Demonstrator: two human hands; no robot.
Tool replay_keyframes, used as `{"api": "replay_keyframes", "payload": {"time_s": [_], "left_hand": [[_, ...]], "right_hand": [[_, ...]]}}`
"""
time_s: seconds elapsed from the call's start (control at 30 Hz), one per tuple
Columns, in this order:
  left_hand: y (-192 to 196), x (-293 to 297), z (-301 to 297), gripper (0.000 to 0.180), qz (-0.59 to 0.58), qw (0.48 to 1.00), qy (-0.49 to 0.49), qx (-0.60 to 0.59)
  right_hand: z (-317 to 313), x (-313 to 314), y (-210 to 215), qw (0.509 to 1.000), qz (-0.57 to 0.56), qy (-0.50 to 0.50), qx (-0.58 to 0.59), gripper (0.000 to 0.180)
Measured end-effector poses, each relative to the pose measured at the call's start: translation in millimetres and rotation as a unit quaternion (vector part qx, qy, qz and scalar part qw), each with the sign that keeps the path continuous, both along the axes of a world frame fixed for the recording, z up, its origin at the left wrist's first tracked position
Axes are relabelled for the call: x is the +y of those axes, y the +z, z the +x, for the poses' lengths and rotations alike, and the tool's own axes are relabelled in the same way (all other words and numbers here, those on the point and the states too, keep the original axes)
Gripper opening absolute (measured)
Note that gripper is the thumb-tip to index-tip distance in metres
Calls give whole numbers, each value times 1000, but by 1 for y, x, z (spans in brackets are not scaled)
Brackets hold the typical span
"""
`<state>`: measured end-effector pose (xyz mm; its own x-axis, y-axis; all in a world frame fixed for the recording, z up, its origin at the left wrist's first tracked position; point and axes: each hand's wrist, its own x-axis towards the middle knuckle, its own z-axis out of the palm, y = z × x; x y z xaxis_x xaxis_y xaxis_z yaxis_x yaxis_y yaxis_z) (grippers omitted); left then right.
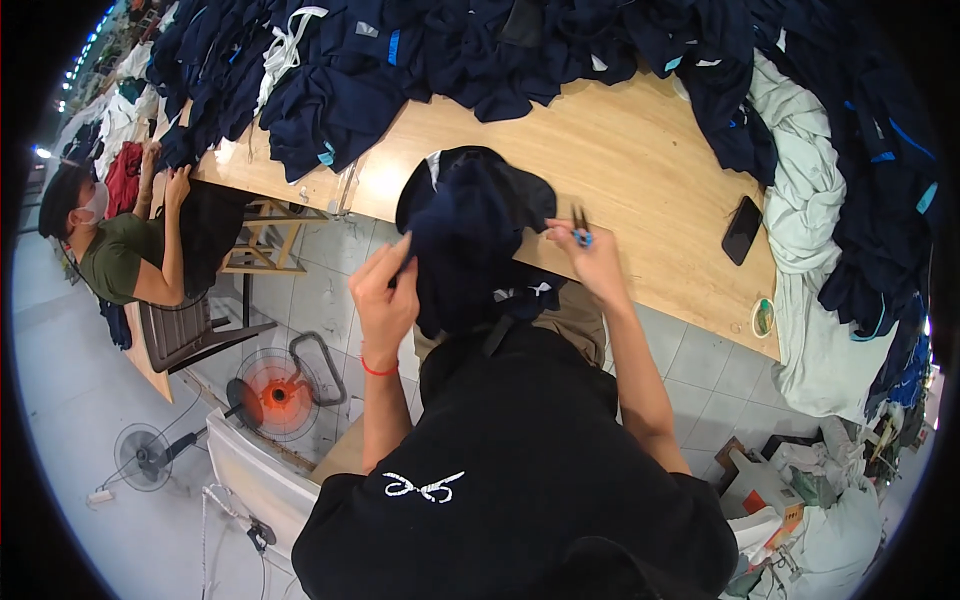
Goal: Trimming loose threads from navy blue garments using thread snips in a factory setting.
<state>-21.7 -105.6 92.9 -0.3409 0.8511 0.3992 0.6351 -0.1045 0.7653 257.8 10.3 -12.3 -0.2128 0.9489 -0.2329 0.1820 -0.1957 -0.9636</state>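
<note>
My left hand [385, 290] pinches the left edge of a dark navy garment [470, 235] that I hold up in front of me, over the edge of a wooden table [620, 170]. My right hand [592, 255] grips the garment's right edge and also holds small thread snips [580, 228] with a blue handle, blades pointing up. The garment hangs down over my lap and hides part of my legs. A red band sits on my left wrist.
Heaps of navy garments [430, 50] cover the table's far side, pale cloth [810, 200] at right. A black phone [741, 229] and a small round tin [763, 317] lie on the table. A seated person [120, 250] works at left. Two floor fans [275, 395] stand below.
</note>
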Motion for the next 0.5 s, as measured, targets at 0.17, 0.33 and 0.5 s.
{"api": "replay_keyframes", "payload": {"time_s": [0.17, 0.33, 0.5], "left_hand": [[83, 28, 60, 41, 170, 947, -242, -126], [121, 67, 109, 22, 204, 875, -341, -276], [152, 89, 149, 26, 157, 797, -432, -391]], "right_hand": [[-25, -4, 52, 969, -150, -13, 196, 17], [-8, -18, 82, 956, -78, 10, 283, 31], [36, -16, 129, 976, 30, -100, 190, 42]]}}
